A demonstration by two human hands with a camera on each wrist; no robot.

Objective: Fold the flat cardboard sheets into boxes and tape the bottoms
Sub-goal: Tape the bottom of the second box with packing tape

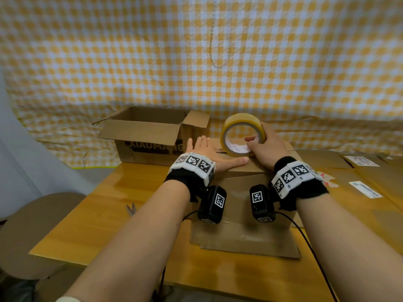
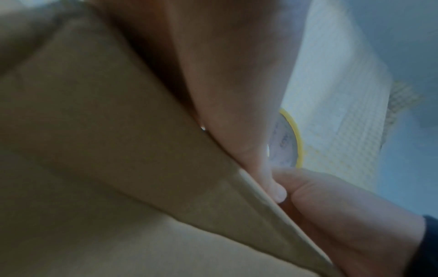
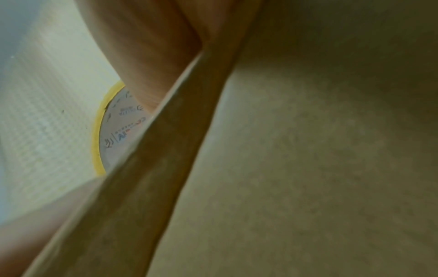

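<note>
Here the left hand (image 1: 209, 155) lies flat, fingers straight, pressing the top of the cardboard box (image 1: 239, 184) on the counter (image 1: 113, 205). The right hand (image 1: 267, 149) grips the tape roll (image 1: 241, 136) standing on that top. Behind, an open box (image 1: 150, 136) reads "XIAOMANG".

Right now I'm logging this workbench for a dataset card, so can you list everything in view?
tape roll: 1, yellow, white printed core, standing on edge on the near box, gripped by the right hand
near box: 1, brown cardboard, on the table under both hands
open box: 1, brown with dark print, flaps up, behind and left of the near box
flat cardboard sheets: count unclear, brown, with white labels, right side of the table
scissors: 1 pair, only partly seen, on the table left of the left forearm
table: 1, wooden
checked cloth: 1, yellow and white, backdrop
left hand: flat on the near box top
right hand: holds the tape roll
</note>
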